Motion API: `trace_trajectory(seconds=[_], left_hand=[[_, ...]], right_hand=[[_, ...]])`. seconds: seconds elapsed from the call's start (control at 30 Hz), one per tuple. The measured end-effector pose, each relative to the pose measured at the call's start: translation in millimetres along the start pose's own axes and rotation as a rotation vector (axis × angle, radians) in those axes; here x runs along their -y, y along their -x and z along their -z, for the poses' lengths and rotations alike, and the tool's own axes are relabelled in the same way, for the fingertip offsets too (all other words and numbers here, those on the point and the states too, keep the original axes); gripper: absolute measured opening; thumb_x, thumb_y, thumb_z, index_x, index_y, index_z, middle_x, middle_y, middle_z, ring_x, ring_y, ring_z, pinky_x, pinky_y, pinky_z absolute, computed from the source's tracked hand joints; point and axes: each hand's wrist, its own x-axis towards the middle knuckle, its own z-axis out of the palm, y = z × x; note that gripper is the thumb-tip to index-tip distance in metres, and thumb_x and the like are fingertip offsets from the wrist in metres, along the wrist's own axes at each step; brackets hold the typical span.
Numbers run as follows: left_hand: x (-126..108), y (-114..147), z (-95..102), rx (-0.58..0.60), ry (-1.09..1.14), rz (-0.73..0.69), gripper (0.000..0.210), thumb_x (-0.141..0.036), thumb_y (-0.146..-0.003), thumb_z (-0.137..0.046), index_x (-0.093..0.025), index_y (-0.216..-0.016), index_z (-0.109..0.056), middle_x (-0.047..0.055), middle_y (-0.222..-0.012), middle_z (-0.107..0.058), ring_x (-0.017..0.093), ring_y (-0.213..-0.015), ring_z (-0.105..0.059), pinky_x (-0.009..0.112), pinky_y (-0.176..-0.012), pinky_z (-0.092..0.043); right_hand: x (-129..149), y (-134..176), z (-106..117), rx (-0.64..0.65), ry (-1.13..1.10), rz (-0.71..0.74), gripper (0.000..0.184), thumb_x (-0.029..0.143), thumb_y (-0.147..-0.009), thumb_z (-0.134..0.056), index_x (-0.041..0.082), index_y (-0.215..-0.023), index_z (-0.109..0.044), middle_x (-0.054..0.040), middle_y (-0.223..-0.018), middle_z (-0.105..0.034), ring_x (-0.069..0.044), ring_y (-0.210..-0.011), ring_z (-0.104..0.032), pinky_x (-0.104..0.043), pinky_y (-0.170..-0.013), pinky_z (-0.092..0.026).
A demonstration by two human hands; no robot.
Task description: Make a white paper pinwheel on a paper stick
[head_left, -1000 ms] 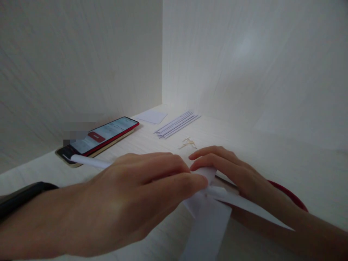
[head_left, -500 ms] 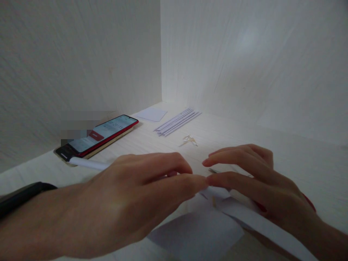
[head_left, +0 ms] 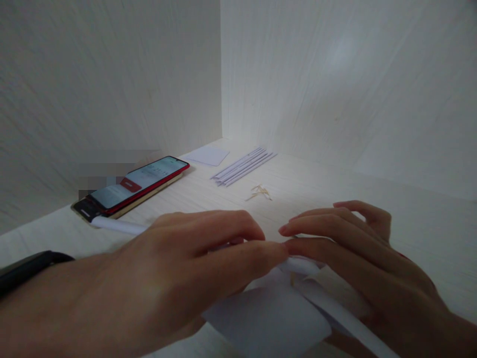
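Observation:
A white paper piece [head_left: 268, 318] with folded flaps hangs below my fingertips, and a narrow paper strip [head_left: 346, 318] runs from it toward the lower right. My left hand [head_left: 201, 273] is closed on the paper, thumb and forefinger at its upper edge. A rolled white paper tube [head_left: 119, 226] sticks out on the left behind that hand. My right hand [head_left: 354, 263] bends over the paper from the right, its forefinger tip meeting my left thumb. Its thumb is hidden. A small yellowish stick [head_left: 292, 279] shows at the fold. A bit of red peeks out by my right knuckles.
A phone with a lit screen [head_left: 149, 176] lies on another dark device at the left. Behind are a flat paper sheet [head_left: 209, 155] and several thin paper rolls [head_left: 244, 166]. Small yellowish sticks [head_left: 260, 192] lie nearer. Pale walls [head_left: 298, 64] meet in a corner.
My right hand has shifted slightly, its rear fingers spreading and lifting. The grey pointed tip by it is now largely covered. The paper strip has swung a little left; my left hand hardly moved.

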Motion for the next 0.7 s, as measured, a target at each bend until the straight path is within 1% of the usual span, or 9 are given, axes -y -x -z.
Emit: trace_trajectory(seconds=[0.1, 0.27, 0.37, 0.47, 0.53, 0.6, 0.7], left_hand=[[-1.3, -0.6, 0.7, -0.002, 0.004, 0.007, 0.028, -0.013, -0.093, -0.039, -0.025, -0.104, -0.062, -0.001, -0.098, -0.070, 0.008, -0.074, -0.066, 0.012, -0.055, -0.048], [-3.7, 0.5, 3.5, 0.005, 0.001, 0.019, 0.028, -0.017, -0.095, -0.037, -0.026, -0.102, -0.062, -0.002, -0.096, -0.071, 0.006, -0.074, -0.066, 0.009, -0.054, -0.047], [-4.3, 3.9, 2.6, -0.033, -0.016, 0.036, 0.028, -0.023, -0.097, -0.036, -0.026, -0.101, -0.063, -0.001, -0.095, -0.071, 0.008, -0.079, -0.067, 0.008, -0.053, -0.047], [-3.1, 8.1, 0.2, -0.056, -0.015, 0.041, 0.029, -0.027, -0.096, -0.035, -0.027, -0.105, -0.063, 0.000, -0.098, -0.072, 0.010, -0.082, -0.068, 0.010, -0.055, -0.050], [-1.9, 10.4, -1.4, -0.046, -0.017, 0.040, 0.028, -0.026, -0.095, -0.038, -0.029, -0.111, -0.062, -0.001, -0.100, -0.072, 0.011, -0.085, -0.068, 0.010, -0.057, -0.051], [-0.7, 12.2, -2.5, -0.039, -0.028, 0.038, 0.029, -0.024, -0.093, -0.042, -0.031, -0.115, -0.060, -0.002, -0.103, -0.072, 0.010, -0.087, -0.068, 0.009, -0.057, -0.051], [0.9, 15.2, -4.0, -0.044, -0.050, 0.024, 0.032, -0.021, -0.092, -0.044, -0.034, -0.118, -0.058, -0.002, -0.104, -0.072, 0.011, -0.088, -0.068, 0.009, -0.056, -0.051]], right_hand=[[-0.5, -6.3, 0.4, -0.093, -0.045, 0.025, 0.023, 0.039, -0.089, -0.058, 0.023, -0.104, -0.054, 0.0002, -0.100, -0.068, -0.017, -0.092, -0.065, -0.030, -0.097, -0.030], [1.0, -11.6, 1.5, -0.138, -0.056, 0.010, 0.018, 0.038, -0.088, -0.059, 0.022, -0.096, -0.056, 0.0017, -0.093, -0.069, -0.015, -0.086, -0.066, -0.031, -0.092, -0.031], [1.8, -9.2, 1.1, -0.124, -0.074, 0.022, 0.016, 0.035, -0.088, -0.059, 0.022, -0.096, -0.056, 0.0025, -0.092, -0.068, -0.014, -0.085, -0.065, -0.031, -0.091, -0.031], [1.5, -5.4, 1.0, -0.129, -0.098, 0.004, 0.014, 0.029, -0.087, -0.059, 0.023, -0.099, -0.055, 0.0037, -0.096, -0.068, -0.014, -0.089, -0.064, -0.032, -0.092, -0.031], [1.0, -3.6, 1.6, -0.142, -0.098, -0.001, 0.013, 0.024, -0.086, -0.058, 0.024, -0.099, -0.055, 0.0044, -0.097, -0.068, -0.014, -0.090, -0.064, -0.033, -0.092, -0.031], [1.0, -2.8, 2.5, -0.109, -0.087, 0.009, 0.015, 0.019, -0.084, -0.058, 0.025, -0.098, -0.055, 0.0054, -0.096, -0.069, -0.014, -0.087, -0.064, -0.033, -0.091, -0.031], [2.2, -2.1, 3.8, -0.106, -0.081, -0.018, 0.015, 0.020, -0.084, -0.057, 0.027, -0.097, -0.057, 0.0068, -0.093, -0.069, -0.015, -0.083, -0.065, -0.034, -0.091, -0.032]])
